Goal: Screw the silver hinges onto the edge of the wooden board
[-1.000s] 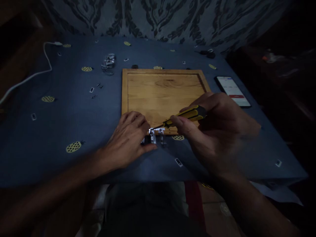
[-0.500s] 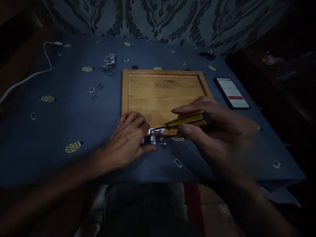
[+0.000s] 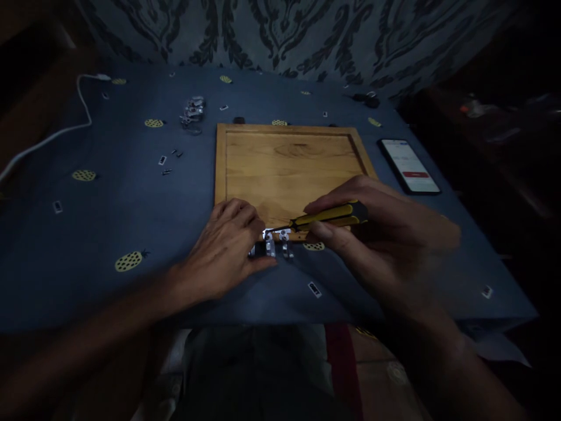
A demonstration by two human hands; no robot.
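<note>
While the screwdriver point(image 3: 326, 217) is gripped in the right hand point(image 3: 385, 234), its long axis is tilted slightly off left-right, w/ tip aimed left & a bit near, at metal fittings point(image 3: 269, 244) along the wooden panel's point(image 3: 289, 166) near edge. The left hand point(image 3: 228, 245) is placed over the near-left corner, thumb spread nearer; whether a fitting is pinched can't be told. Blue pineapple-print cloth point(image 3: 105, 216) is seen below, w/ phone point(image 3: 409, 166) set right, screws point(image 3: 166, 172) left, hardware pile point(image 3: 193, 114) far left. Room's dimly lit; patterned backdrop point(image 3: 280, 35) far.
</note>
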